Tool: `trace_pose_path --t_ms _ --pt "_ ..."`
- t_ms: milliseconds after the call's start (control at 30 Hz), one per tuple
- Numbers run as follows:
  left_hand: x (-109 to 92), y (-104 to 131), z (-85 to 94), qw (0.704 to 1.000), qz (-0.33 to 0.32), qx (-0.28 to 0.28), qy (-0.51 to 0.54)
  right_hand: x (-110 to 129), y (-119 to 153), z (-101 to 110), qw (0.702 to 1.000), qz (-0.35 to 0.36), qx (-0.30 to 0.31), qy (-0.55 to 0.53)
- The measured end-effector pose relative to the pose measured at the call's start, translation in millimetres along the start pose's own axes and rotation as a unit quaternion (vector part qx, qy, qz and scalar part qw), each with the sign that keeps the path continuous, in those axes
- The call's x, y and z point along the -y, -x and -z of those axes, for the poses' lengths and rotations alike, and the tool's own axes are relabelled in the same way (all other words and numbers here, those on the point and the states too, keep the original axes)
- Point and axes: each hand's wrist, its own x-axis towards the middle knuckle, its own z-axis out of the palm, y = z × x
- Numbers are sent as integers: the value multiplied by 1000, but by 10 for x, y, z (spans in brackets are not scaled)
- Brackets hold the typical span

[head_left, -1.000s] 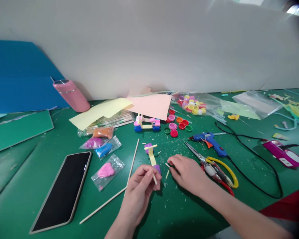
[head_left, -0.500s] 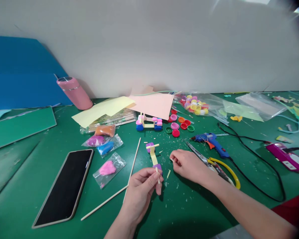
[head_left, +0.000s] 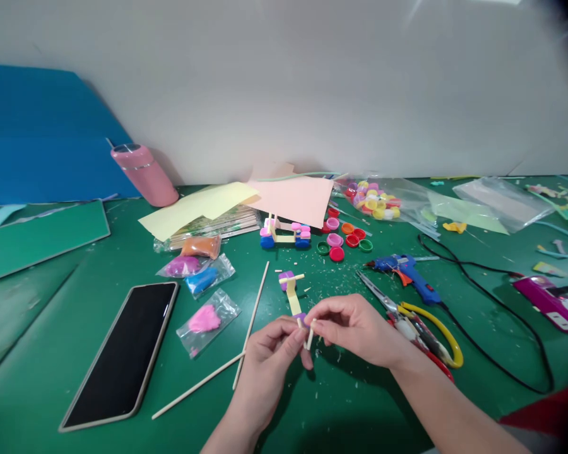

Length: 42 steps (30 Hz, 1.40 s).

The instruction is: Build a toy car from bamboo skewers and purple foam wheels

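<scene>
Here, left grip [head_left: 272,356] pinching one short stick [head_left: 300,324], right grip [head_left: 357,331] pinching another stick [head_left: 311,337], just beside it

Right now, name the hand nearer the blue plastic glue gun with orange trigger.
Right. The right hand is left of the glue gun, nearer the wearer; the left hand is farther left.

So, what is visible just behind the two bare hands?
A small cream strip-and-stick model; bare fingers partly cover its nearer purple block, so that block's lower part cannot be seen.
</scene>
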Motion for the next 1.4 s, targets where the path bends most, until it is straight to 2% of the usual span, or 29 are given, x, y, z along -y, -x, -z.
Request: trace_pose_path --t_ms 267,367,600,767,900,1100,1233,1400 --pt "16 9 5 999 1 29 -33 -29 -6 4 985 96 -24 142" --pt "32 31 -2 999 13 37 -31 -78 1 9 987 106 -12 123" --pt "12 78 -86 997 65 38 13 -188 21 16 997 80 20 10" --pt "-86 25 -149 994 89 47 -41 -142 43 16 998 55 23 -23" --pt "-116 -46 -186 991 60 46 -108 -122 40 6 998 59 -25 -15" --pt "-56 -99 -140 983 -34 70 -168 -163 19 -58 990 110 -90 1" --pt "-21 -82 -68 990 -35 58 -124 -159 35 -98 984 150 -92 30" --pt "-72 -53 -13 999 44 32 -2 -135 76 -62 974 200 -58 87"
